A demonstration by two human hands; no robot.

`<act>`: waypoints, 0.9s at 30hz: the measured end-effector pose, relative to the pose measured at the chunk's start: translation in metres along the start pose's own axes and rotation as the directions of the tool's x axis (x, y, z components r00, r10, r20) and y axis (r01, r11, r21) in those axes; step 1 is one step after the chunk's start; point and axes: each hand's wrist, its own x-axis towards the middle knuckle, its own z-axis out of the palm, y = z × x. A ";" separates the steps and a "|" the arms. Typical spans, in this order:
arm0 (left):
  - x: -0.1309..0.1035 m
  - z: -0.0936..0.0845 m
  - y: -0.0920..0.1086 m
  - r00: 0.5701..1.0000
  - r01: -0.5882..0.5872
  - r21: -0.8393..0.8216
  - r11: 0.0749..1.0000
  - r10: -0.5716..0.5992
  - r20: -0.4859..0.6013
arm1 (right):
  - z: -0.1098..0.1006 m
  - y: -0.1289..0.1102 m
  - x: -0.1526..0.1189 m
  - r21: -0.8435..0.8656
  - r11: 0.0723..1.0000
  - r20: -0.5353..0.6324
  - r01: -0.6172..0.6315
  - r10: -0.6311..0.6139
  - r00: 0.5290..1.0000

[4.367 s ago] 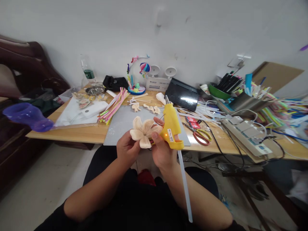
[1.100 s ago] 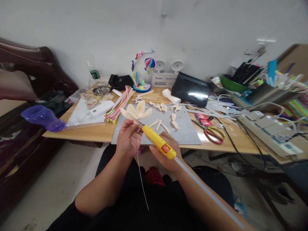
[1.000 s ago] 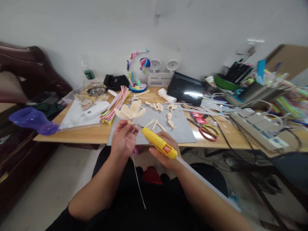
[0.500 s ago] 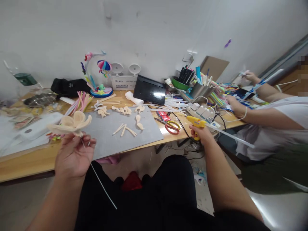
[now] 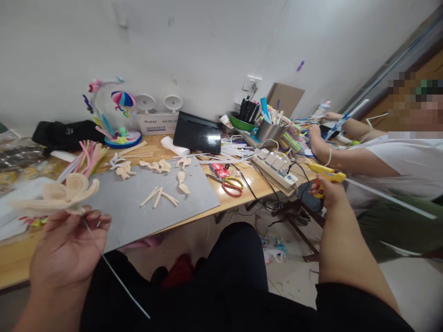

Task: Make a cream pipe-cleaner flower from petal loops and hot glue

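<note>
Surface [image 5: 14, 267] runs along the wall [image 5: 207, 60]. Mat [image 5: 128, 207] on it, left of scissors [image 5: 224, 181]; power strip [image 5: 285, 177] further right. Sticks [image 5: 157, 198] on mat, shaped pieces [image 5: 164, 166] behind them. Tablet [image 5: 197, 133] behind mat, lamp [image 5: 157, 123] left of tablet, ornament [image 5: 122, 138] left of lamp, bag [image 5: 65, 133] left of that. Right of tablet: pens [image 5: 249, 109] in bowl [image 5: 244, 123], then cup [image 5: 272, 131], cardboard [image 5: 285, 99] behind. Flower [image 5: 69, 191] in left hand [image 5: 69, 244], left of mat's middle; glue gun [image 5: 327, 171] in right hand [image 5: 328, 191], right of power strip.
</note>
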 end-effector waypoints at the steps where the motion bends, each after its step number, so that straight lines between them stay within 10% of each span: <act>1: 0.000 0.002 -0.001 1.000 0.000 0.007 1.000 0.000 0.004 | -0.002 0.001 -0.002 0.011 1.000 0.008 -0.021 0.021 1.000; 5: 0.002 0.006 -0.005 0.999 -0.016 0.005 1.000 0.015 0.040 | 0.028 0.001 -0.020 0.055 0.992 0.149 -0.111 0.102 0.984; 13: 0.002 0.002 -0.005 0.998 -0.002 -0.035 0.999 0.004 0.069 | 0.165 -0.021 -0.039 -0.132 0.984 0.501 -0.121 0.172 0.848; 17: -0.001 -0.005 -0.001 0.997 0.000 -0.064 0.998 0.005 0.073 | 0.198 -0.028 -0.029 -0.319 0.948 0.500 -0.025 0.190 0.845; 23: -0.004 -0.021 0.001 0.999 -0.024 -0.105 0.994 0.027 0.031 | 0.210 -0.055 -0.042 -0.601 0.781 0.264 0.167 -0.003 0.965; 27: 0.000 -0.026 0.000 0.996 -0.029 -0.107 0.994 0.037 0.075 | 0.252 -0.083 -0.085 -0.590 0.715 0.356 0.374 -0.185 0.916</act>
